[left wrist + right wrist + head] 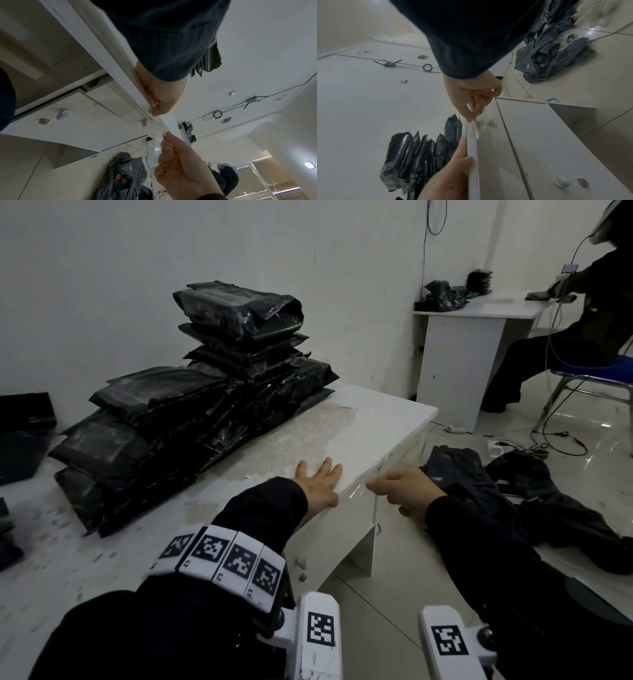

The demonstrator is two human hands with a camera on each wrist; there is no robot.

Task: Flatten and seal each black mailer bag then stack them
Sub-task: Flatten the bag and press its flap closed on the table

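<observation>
Sealed black mailer bags (191, 412) are stacked in two piles at the back left of the white table (359, 419); the piles also show in the right wrist view (419, 155). My left hand (320, 477) lies flat on the table at its right edge, fingers straight, with the thumb (159, 109) against the edge. My right hand (376, 484) is just off that edge and pinches a strip of clear tape (477, 127) stuck to the edge. The pinch is plain between thumb and fingers in the left wrist view (164, 136). Neither hand holds a bag.
Crumpled black bags (513, 491) lie heaped on the tiled floor right of the table. More black bags (24, 436) lie at the table's left side. At the back right a seated person (582, 320) works at another white desk (472, 313), on a blue chair (603, 368), with cables on the floor.
</observation>
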